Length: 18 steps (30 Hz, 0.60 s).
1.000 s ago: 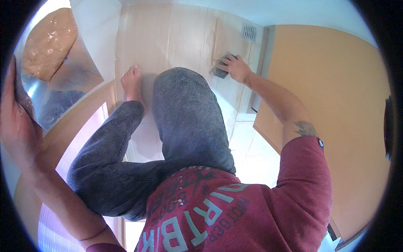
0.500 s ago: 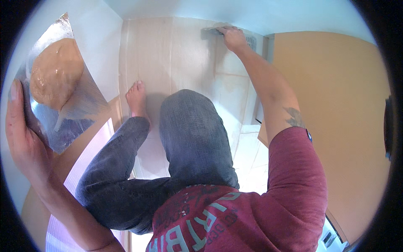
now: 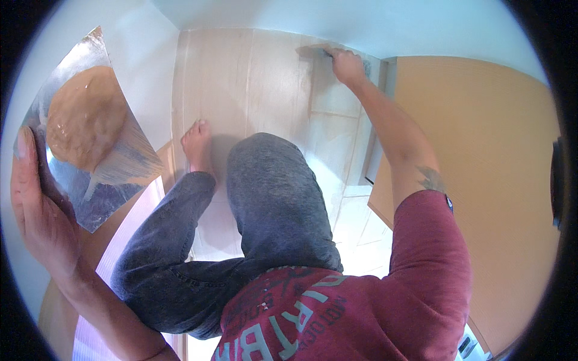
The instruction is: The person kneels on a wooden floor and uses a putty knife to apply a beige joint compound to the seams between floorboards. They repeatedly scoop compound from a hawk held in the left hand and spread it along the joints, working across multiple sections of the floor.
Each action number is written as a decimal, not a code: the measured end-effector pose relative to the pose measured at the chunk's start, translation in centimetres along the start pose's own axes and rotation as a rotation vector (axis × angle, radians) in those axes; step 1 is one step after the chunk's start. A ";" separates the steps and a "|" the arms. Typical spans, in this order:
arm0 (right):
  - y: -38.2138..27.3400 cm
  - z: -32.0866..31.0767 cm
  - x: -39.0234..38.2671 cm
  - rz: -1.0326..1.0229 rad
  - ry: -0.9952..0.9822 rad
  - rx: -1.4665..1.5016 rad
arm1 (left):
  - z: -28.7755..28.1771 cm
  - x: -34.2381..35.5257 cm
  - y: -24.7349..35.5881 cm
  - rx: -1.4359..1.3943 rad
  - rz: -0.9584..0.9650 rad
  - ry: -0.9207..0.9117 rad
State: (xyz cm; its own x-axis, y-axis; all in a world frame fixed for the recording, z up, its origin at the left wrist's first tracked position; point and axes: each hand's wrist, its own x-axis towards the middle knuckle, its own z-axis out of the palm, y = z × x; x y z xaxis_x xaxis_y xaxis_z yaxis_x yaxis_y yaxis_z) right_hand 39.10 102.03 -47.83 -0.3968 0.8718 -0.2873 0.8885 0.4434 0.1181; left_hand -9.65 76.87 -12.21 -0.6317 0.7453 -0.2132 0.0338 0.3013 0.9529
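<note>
A pale beige tiled floor (image 3: 274,78) meets a smooth bluish-white wall (image 3: 283,13) along its far edge; one flat tan panel (image 3: 475,180) stands right. The left hand (image 3: 45,219) grips the left edge of one shiny angular metal sheet (image 3: 112,204), bearing one glossy rounded tan paste mound (image 3: 87,117) mid-sheet. The right hand (image 3: 349,66) holds one thin flat spreader (image 3: 314,52), partly hidden, near the floor's far right corner.

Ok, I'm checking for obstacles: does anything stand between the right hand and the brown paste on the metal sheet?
Nothing visible does. The bare foot and the knee in jeans lie nearer the body, below the line in the picture from the right hand to the brown paste on the metal sheet.
</note>
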 end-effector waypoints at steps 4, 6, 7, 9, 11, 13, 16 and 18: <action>-0.7 -0.1 2.2 0.020 0.091 0.031 | 0.3 0.2 -0.1 0.035 0.041 -0.014; -0.9 0.8 2.8 0.077 -0.005 0.003 | 0.2 0.3 -0.6 0.112 0.160 0.059; -0.9 1.3 2.8 0.080 0.058 -0.020 | 0.0 0.2 -0.8 0.150 0.204 0.094; -1.1 2.2 3.0 0.083 0.076 -0.063 | -0.6 0.4 -1.1 0.184 0.240 0.057; -1.2 3.0 2.9 0.035 0.071 -0.065 | -1.1 0.5 -1.3 0.238 0.260 0.038; -1.2 3.1 2.5 0.005 0.019 -0.069 | -1.3 0.6 -1.4 0.306 0.264 0.089; -0.8 2.3 1.4 -0.063 -0.051 -0.066 | -0.9 0.5 -1.2 0.204 0.176 0.039; -0.1 1.2 0.9 -0.124 -0.164 -0.029 | -0.4 0.3 -0.9 0.115 0.110 0.028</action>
State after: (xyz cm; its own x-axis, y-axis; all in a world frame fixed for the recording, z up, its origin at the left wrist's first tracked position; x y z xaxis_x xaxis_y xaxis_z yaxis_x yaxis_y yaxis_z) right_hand 38.93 102.47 -49.24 -0.4580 0.7653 -0.4523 0.8272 0.5532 0.0985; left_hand -10.21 76.60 -13.05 -0.6407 0.7612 -0.1009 0.1920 0.2860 0.9388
